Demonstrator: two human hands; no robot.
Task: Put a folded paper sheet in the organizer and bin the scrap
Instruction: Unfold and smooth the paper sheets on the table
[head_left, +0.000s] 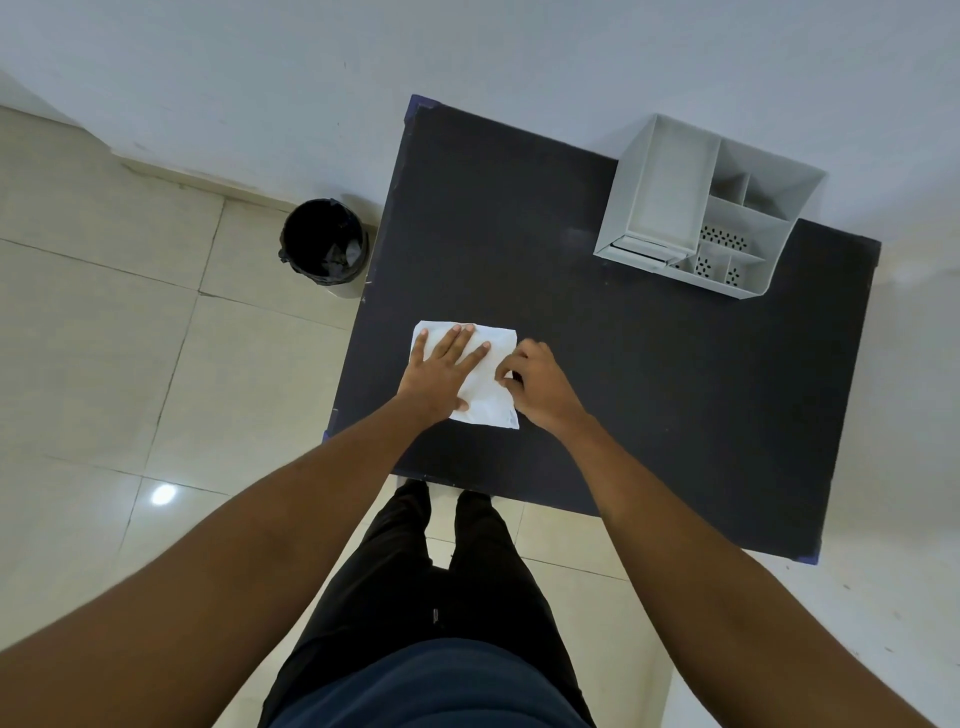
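Observation:
A white paper sheet, folded, lies near the front left of the black table. My left hand rests flat on the sheet's left half with fingers spread. My right hand is curled at the sheet's right edge, with fingertips pinching that edge. A grey desk organizer with one large tray and several small compartments stands at the back right of the table. A round black bin lined with a bag stands on the floor left of the table. I see no separate scrap.
The table stands against a pale wall. Cream floor tiles spread to the left. My legs in dark trousers stand at the table's front edge.

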